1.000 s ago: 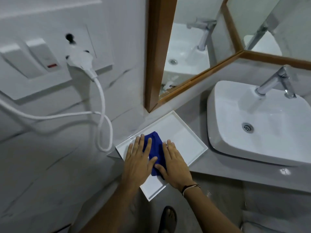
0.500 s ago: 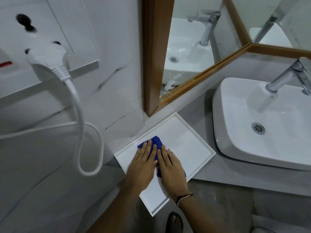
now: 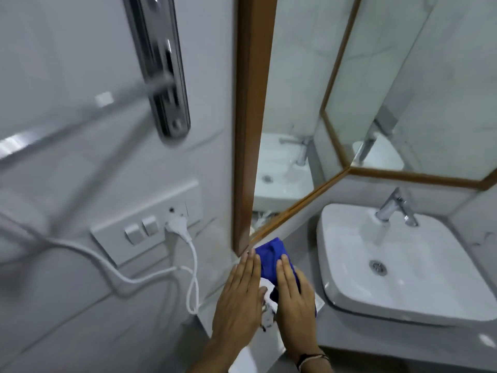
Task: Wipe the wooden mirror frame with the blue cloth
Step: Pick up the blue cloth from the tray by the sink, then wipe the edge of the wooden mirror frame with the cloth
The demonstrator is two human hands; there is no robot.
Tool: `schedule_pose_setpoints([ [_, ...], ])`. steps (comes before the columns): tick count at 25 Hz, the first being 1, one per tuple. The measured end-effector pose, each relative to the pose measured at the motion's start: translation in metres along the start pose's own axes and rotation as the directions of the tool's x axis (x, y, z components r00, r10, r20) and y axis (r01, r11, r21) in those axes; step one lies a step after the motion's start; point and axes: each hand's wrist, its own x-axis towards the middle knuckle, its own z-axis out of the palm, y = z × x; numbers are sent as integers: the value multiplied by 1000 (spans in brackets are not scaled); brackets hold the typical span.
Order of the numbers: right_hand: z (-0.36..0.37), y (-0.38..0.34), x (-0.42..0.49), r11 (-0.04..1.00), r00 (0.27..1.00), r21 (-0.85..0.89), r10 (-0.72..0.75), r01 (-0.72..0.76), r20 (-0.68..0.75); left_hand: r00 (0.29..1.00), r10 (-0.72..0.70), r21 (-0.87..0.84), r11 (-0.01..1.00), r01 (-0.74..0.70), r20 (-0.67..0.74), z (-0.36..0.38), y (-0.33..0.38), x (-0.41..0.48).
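Observation:
The wooden mirror frame (image 3: 251, 125) runs up the wall, and its lower rail (image 3: 298, 205) slants toward the corner. The blue cloth (image 3: 270, 255) lies just below the frame's bottom left corner, over a white tray (image 3: 269, 289) that is mostly hidden. My left hand (image 3: 238, 302) rests flat with fingers together along the cloth's left edge, fingertips almost at the frame corner. My right hand (image 3: 294, 294) lies flat on top of the cloth, and blue shows on both sides of it.
A white basin (image 3: 419, 278) with a chrome tap (image 3: 395, 208) sits on the grey counter to the right. On the left wall are a switch plate (image 3: 145, 227), a white plug (image 3: 176, 226) with a looping cable (image 3: 193, 278), and a chrome bar (image 3: 161, 63).
The view has swung upward and back, showing more wall and mirror. Both hands and the cloth have slid up the tray toward the frame's bottom corner.

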Motion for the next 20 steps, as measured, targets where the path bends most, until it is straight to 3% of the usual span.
schedule_pose_setpoints([
  [3, -71, -12, 61, 999, 969, 49, 7, 5, -248, 975, 49, -4, 999, -51, -217, -98, 25, 62],
  [6, -150, -33, 137, 989, 867, 115, -28, 97, -498, 912, 102, 44, 995, -92, -398, -209, 35, 126],
  [10, -269, -74, 230, 958, 684, 197, 0, 209, -730, 803, 56, 115, 993, 16, -594, -346, 31, 189],
  [16, -394, -124, 321, 873, 488, 329, 124, 361, -864, 621, 57, 199, 966, 163, -782, -496, 29, 272],
  [20, -442, -136, 366, 788, 484, 465, 247, 403, -839, 558, 145, 303, 931, 203, -817, -558, 25, 310],
])
